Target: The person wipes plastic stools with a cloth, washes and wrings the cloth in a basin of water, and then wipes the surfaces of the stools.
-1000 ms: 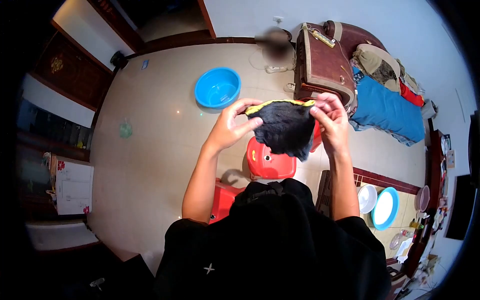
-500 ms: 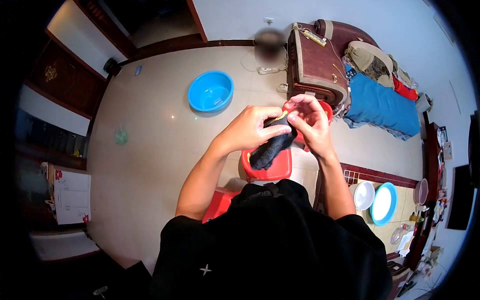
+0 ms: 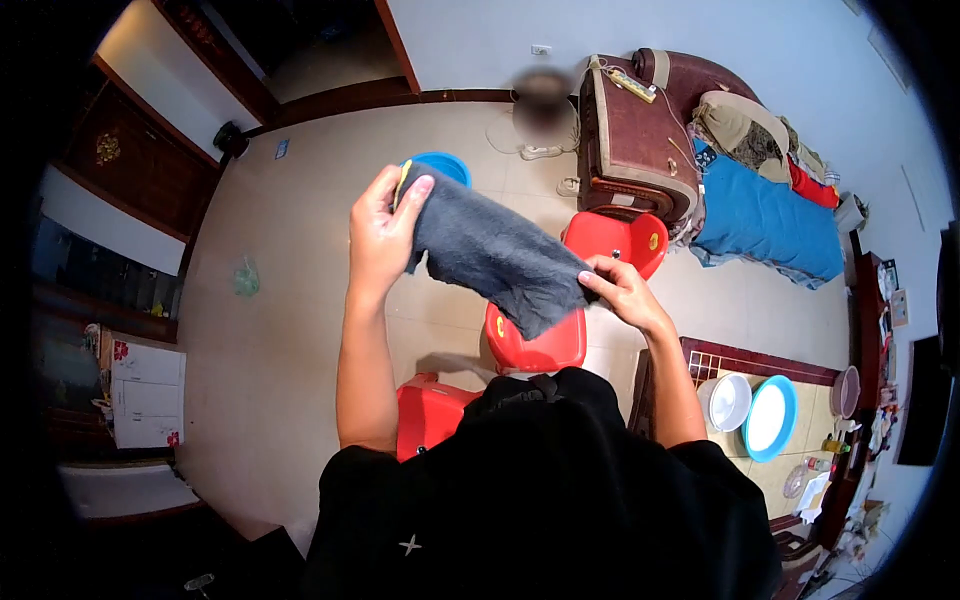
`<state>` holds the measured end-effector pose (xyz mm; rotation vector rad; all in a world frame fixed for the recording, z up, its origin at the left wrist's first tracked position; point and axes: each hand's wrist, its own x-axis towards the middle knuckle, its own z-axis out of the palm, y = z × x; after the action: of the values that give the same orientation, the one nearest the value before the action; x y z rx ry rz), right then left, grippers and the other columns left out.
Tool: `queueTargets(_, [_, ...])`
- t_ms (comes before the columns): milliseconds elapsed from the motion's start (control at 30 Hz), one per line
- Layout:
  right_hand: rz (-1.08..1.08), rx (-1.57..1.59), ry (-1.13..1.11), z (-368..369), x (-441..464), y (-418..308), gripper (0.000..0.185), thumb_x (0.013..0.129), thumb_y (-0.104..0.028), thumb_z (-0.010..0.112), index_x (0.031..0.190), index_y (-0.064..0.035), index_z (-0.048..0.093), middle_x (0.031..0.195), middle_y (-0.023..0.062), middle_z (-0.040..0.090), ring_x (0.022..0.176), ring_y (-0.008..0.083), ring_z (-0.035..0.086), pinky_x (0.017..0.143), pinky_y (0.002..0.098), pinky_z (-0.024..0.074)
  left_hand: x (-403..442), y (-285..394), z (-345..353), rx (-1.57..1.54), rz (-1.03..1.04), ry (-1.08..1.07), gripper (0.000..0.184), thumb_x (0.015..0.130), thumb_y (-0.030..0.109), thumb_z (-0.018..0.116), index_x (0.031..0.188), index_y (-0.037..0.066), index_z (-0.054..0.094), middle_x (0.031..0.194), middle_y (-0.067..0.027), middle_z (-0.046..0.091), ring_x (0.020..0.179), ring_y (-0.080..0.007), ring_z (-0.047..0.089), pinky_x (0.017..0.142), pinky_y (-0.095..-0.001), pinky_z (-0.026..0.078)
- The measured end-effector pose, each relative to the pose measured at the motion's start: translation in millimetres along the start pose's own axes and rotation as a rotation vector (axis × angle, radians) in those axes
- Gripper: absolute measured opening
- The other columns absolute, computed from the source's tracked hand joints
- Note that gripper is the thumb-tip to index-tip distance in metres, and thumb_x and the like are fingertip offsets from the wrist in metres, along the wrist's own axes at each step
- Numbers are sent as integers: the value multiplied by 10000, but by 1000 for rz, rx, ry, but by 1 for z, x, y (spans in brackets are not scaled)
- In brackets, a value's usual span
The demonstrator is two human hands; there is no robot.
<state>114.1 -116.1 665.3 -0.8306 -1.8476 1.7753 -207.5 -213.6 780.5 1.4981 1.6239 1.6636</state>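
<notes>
A dark grey cloth (image 3: pixel 500 245) with a bit of yellow at its left edge is stretched out in the air between my two hands. My left hand (image 3: pixel 385 230) pinches its upper left corner, thumb on top. At the lower right end, my right hand (image 3: pixel 630 298) grips the other corner between thumb and fingers. The cloth's lower edge hangs loose and ragged. Beneath it stands a red plastic stool (image 3: pixel 540 345), partly covered by the cloth. Behind the cloth, a blue basin (image 3: pixel 445 165) on the floor is mostly hidden.
More red stools stand near my right hand (image 3: pixel 610 235) and by my left side (image 3: pixel 430 412). To the right, a table holds a white basin (image 3: pixel 727 405) and a blue-rimmed basin (image 3: pixel 770 418). A brown sofa (image 3: pixel 635 135) with a blue cover (image 3: pixel 765 215) stands ahead. A green plastic bag (image 3: pixel 246 276) lies on the floor.
My hands have moved apart, the left one going left and up, the right one slightly down. The bunched cloth is now spread between them and covers most of the blue basin.
</notes>
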Motion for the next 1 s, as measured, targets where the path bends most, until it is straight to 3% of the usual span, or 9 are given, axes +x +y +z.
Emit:
queueTargets(133, [29, 59, 129, 3, -12, -37, 176, 978, -87, 655, 1143, -23, 654, 727, -66, 525, 694, 49, 479, 655, 235, 415, -9, -29, -6, -72, -153, -24, 180, 1012, 138, 636, 877, 30, 587, 793, 56, 539, 745, -24, 478, 660, -218, 411])
queueTargets(267, [-5, 68, 5, 3, -12, -55, 199, 959, -37, 650, 1157, -48, 668, 709, -59, 529, 678, 35, 469, 646, 224, 394, -23, -43, 18, -138, -192, -71, 255, 1034, 175, 599, 819, 51, 539, 771, 80, 492, 735, -14, 438, 628, -234, 385])
queueTargets(433, [-227, -7, -80, 34, -8, -79, 265, 853, -3, 632, 1099, 4, 732, 860, 102, 730, 887, 129, 704, 874, 282, 561, -42, -40, 55, -275, -291, -194, 237, 1030, 166, 601, 825, 63, 542, 752, 94, 408, 698, -11, 362, 582, -232, 312])
queueTargets(533, [-329, -349, 93, 41, -1, -92, 215, 862, -34, 663, 1058, -5, 747, 855, 151, 736, 773, 136, 712, 732, 279, 576, -48, -29, 65, -245, -243, -299, 235, 1026, 164, 604, 840, 25, 566, 733, 75, 449, 692, -19, 391, 577, -245, 345])
queueTargets(600, [-168, -296, 123, 41, 2, -90, 209, 842, -132, 772, 1017, -20, 755, 798, 128, 714, 667, 146, 680, 575, 284, 506, -51, -26, 69, -177, -234, -357, 242, 1025, 164, 603, 844, 8, 570, 720, 62, 461, 695, -25, 405, 582, -251, 365])
queueTargets(667, [-382, -422, 211, 41, 9, -81, 203, 816, -154, 808, 948, -9, 753, 707, 105, 642, 608, 147, 596, 560, 301, 464, -53, -14, 71, -142, -212, -358, 255, 1027, 169, 596, 843, -3, 561, 704, 50, 445, 683, -39, 389, 581, -262, 371])
queueTargets(767, [-357, -471, 252, 45, 11, -80, 205, 797, -158, 826, 897, 1, 743, 656, 89, 554, 585, 156, 516, 555, 317, 428, -57, -12, 70, -115, -217, -385, 264, 1036, 181, 582, 840, 8, 549, 705, 53, 396, 680, -52, 349, 574, -266, 339])
queueTargets(900, [-394, -463, 325, 47, 13, -80, 219, 784, -171, 839, 879, 1, 742, 685, 81, 542, 594, 164, 526, 554, 312, 421, -58, 0, 70, -306, -251, -436, 176, 981, 157, 671, 969, -18, 652, 747, 0, 600, 740, -46, 534, 672, -253, 475])
queueTargets(1000, [-383, -442, 337, 49, 10, -85, 224, 776, -178, 846, 873, -3, 745, 716, 78, 551, 607, 166, 539, 556, 312, 425, -63, -3, 74, -149, -139, -444, 155, 932, 97, 708, 1000, -33, 660, 840, 6, 630, 820, -56, 593, 742, -271, 515])
